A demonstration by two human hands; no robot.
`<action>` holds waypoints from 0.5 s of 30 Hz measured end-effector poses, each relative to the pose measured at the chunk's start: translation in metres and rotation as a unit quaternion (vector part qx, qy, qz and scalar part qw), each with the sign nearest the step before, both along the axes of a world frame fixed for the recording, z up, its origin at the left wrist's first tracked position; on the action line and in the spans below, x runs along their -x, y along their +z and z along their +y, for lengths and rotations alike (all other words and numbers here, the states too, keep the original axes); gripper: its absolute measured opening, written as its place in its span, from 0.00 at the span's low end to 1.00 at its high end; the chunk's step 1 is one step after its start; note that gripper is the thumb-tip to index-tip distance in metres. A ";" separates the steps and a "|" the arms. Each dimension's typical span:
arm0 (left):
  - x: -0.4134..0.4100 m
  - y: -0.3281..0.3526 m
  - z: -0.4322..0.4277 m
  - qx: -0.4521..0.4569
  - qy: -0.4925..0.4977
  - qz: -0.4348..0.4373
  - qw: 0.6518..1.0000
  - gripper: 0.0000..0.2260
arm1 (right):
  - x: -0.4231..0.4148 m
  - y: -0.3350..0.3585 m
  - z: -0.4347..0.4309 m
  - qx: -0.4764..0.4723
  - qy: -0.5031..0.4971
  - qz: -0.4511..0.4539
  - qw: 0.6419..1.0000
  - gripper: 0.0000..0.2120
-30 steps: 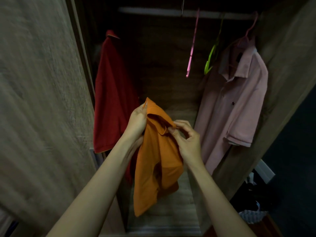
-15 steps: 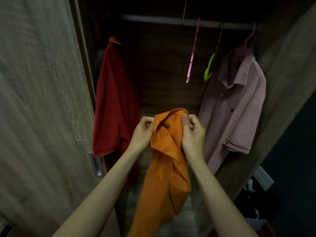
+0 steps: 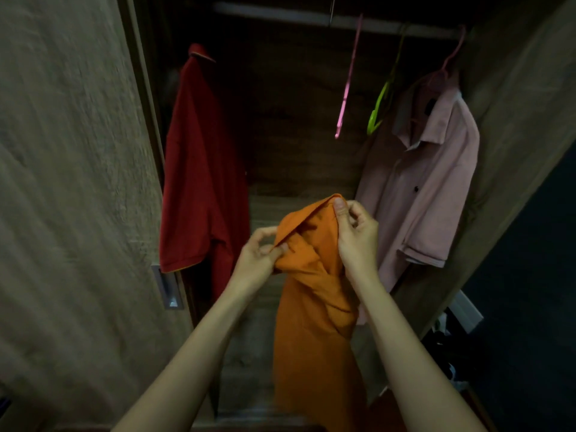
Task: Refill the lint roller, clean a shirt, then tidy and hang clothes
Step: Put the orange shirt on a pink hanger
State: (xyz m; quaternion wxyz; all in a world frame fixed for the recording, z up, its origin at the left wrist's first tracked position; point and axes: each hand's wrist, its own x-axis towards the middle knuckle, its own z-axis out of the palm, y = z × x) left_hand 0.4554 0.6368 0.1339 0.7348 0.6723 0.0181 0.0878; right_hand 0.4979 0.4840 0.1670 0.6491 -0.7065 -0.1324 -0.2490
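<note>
An orange shirt (image 3: 314, 322) hangs down in front of an open wardrobe, held at its collar by both hands. My left hand (image 3: 258, 260) pinches the collar's left edge. My right hand (image 3: 355, 235) grips the collar's top right, thumb pressed on the fabric. Inside the wardrobe, a red shirt (image 3: 199, 182) hangs at the left and a pink shirt (image 3: 424, 188) hangs at the right on a pink hanger. An empty pink hanger (image 3: 346, 92) and an empty green hanger (image 3: 380, 107) dangle from the rail (image 3: 280, 14) between them.
The wardrobe door (image 3: 68, 182) stands open at the left, with a metal handle (image 3: 170, 289) on its edge. The right wardrobe panel (image 3: 523, 135) slopes down the right side. Dark clutter (image 3: 448, 341) lies on the floor at the lower right.
Both hands have worked along the orange shirt's collar, spreading it open. The shirt, bunched a second ago, now hangs longer below the hands.
</note>
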 end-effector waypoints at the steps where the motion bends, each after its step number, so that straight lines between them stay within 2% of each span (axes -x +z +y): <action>1: 0.000 0.004 0.007 0.012 -0.020 -0.025 0.999 0.15 | -0.001 -0.001 -0.003 0.000 -0.008 0.008 1.000 0.19; 3: 0.001 0.016 0.018 -0.019 -0.078 -0.077 0.994 0.18 | -0.003 -0.001 -0.008 -0.006 -0.023 0.026 0.999 0.19; 5: 0.001 0.029 0.030 -0.105 -0.119 -0.110 0.981 0.17 | -0.006 0.001 -0.012 -0.016 -0.039 0.041 0.998 0.17; 7: -0.004 0.036 0.041 -0.197 -0.129 -0.123 0.964 0.20 | -0.008 0.004 -0.017 -0.031 -0.057 0.046 0.997 0.17; 10: -0.015 0.037 0.053 -0.352 -0.022 -0.163 0.921 0.25 | -0.009 0.008 -0.023 -0.046 -0.068 0.056 0.995 0.18; 13: -0.018 0.034 0.053 -0.437 0.150 -0.197 0.865 0.18 | -0.004 0.016 -0.023 -0.041 -0.043 0.051 0.997 0.23; 15: -0.016 0.031 0.054 -0.482 0.203 -0.187 0.831 0.16 | 0.000 0.022 -0.024 -0.043 -0.038 0.049 0.997 0.22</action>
